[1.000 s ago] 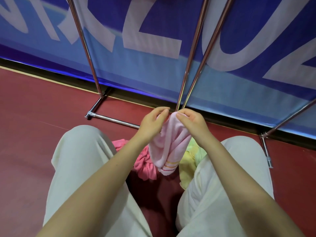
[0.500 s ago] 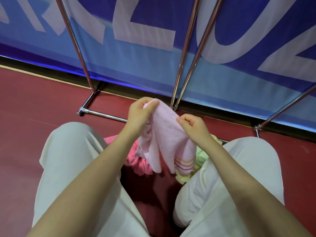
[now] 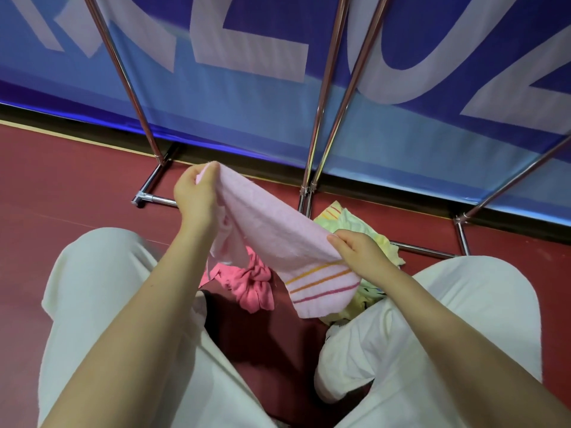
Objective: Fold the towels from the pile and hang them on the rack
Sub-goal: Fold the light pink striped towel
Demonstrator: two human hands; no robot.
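A light pink towel (image 3: pixel 272 230) with orange and pink stripes near one end is stretched between my hands above the floor. My left hand (image 3: pixel 197 196) pinches its upper left corner. My right hand (image 3: pixel 360 251) pinches its edge lower right, just above the stripes. Below it lies the pile: a crumpled darker pink towel (image 3: pixel 251 282) and a yellow-green towel (image 3: pixel 349 220), partly hidden by the held one. The chrome rack (image 3: pixel 321 112) stands just behind the pile, its poles rising out of view.
My knees in white trousers (image 3: pixel 102 288) frame the pile on both sides. The floor (image 3: pixel 61 186) is dark red. A blue banner (image 3: pixel 247 103) with large pale letters runs behind the rack. Rack base bars (image 3: pixel 154 199) lie on the floor.
My hands have moved apart, the left up and left, the right down and right, spreading the bunched pink towel into a stretched strip and uncovering its stripes.
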